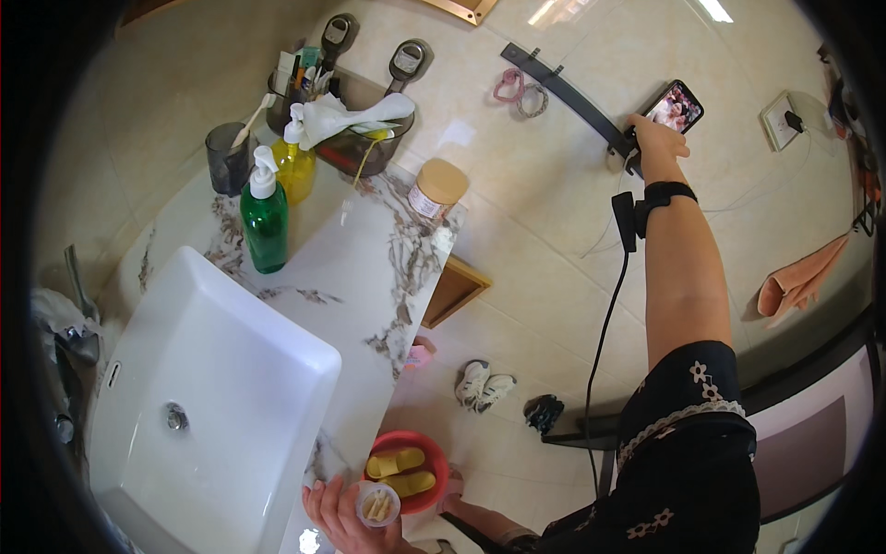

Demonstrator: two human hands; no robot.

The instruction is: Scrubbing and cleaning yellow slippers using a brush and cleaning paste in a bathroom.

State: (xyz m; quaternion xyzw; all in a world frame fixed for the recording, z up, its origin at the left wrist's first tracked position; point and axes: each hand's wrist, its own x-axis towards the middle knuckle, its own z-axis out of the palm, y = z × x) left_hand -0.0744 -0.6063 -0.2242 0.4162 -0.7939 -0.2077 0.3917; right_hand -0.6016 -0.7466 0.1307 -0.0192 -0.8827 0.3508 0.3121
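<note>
My right hand [660, 142] reaches up to the tiled wall and grips the lower edge of a smartphone [677, 109], whose lit screen shows a picture. The phone is beside the end of a dark hook rail [571, 97] on the wall. Around my right wrist sits a black strap with a small device [625, 218] and a cable. Low in the view, my left hand [339, 509] holds a small round clear plastic tub [378, 505]. Several short pale pieces lie inside it; their kind is unclear. This hand is over the front edge of the marbled countertop [325, 298].
The white washbasin [311, 353] stands at left. Behind it are a green pump bottle [264, 232], a yellow pump bottle [296, 170], a toothbrush cup [227, 159] and a lidded jar [439, 188]. Below are a red basin [432, 502] with yellow slippers and white sneakers [477, 386].
</note>
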